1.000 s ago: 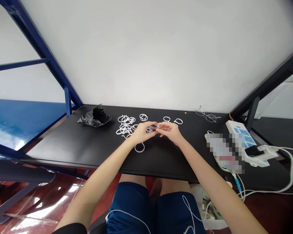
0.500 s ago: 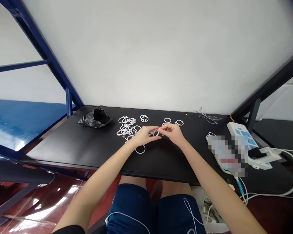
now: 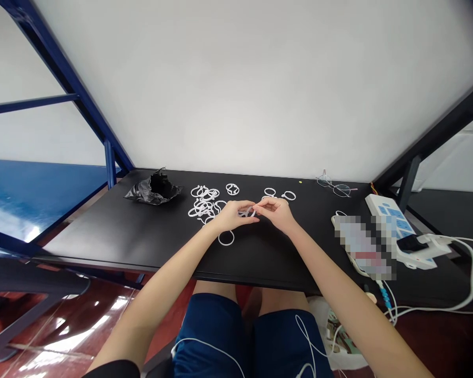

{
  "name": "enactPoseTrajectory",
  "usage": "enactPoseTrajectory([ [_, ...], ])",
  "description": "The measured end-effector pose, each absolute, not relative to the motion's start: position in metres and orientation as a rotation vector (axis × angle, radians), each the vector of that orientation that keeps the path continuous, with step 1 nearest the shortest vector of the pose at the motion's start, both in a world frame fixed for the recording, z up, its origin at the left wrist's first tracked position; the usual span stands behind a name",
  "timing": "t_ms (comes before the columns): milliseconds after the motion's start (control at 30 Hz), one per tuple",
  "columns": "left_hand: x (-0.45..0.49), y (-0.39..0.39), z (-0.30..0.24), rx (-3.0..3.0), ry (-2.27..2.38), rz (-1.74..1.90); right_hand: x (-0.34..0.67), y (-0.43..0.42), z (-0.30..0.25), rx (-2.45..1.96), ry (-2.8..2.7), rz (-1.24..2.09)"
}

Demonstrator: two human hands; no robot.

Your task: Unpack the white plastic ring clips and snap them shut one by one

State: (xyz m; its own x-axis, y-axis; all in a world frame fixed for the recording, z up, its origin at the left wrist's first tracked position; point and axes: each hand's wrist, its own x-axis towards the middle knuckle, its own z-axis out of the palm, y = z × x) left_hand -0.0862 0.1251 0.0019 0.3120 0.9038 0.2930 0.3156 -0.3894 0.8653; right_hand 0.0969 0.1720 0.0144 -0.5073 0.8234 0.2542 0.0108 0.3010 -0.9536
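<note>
Above the black table, my left hand (image 3: 238,214) is closed around a white plastic ring (image 3: 246,213), thumb below and fingers above. My right hand (image 3: 276,211) pinches the right edge of the same ring, fingertips close to those of my left hand. Fingers partly hide the ring, so its inner shape is unclear. Left of my left hand lies a pile of white rings (image 3: 203,206). A plain ring (image 3: 226,238) rests just below my left wrist. Beyond the hands sit a round white piece with inner prongs (image 3: 232,189) and another white ring (image 3: 288,196).
A crumpled black plastic bag (image 3: 152,190) lies open at the back left of the table (image 3: 114,231). Eyeglasses (image 3: 335,187) rest at the back right. A phone (image 3: 362,247), a power strip (image 3: 392,218) and white cables (image 3: 457,304) occupy the right side.
Both hands hold nearly the same position on the ring, which looks slightly turned between the fingers. The whole view has shifted a little.
</note>
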Motion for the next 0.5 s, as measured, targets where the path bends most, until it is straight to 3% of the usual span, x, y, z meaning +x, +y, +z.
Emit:
enactPoseTrajectory([
  [233,-0.098,0.129,0.004,2.115,1.335,1.146,0.136,0.217,0.005,-1.077,-1.318,0.767],
  [500,-0.100,0.131,-0.008,2.320,1.513,0.879,0.145,0.225,-0.016,-1.354,-1.678,0.413],
])
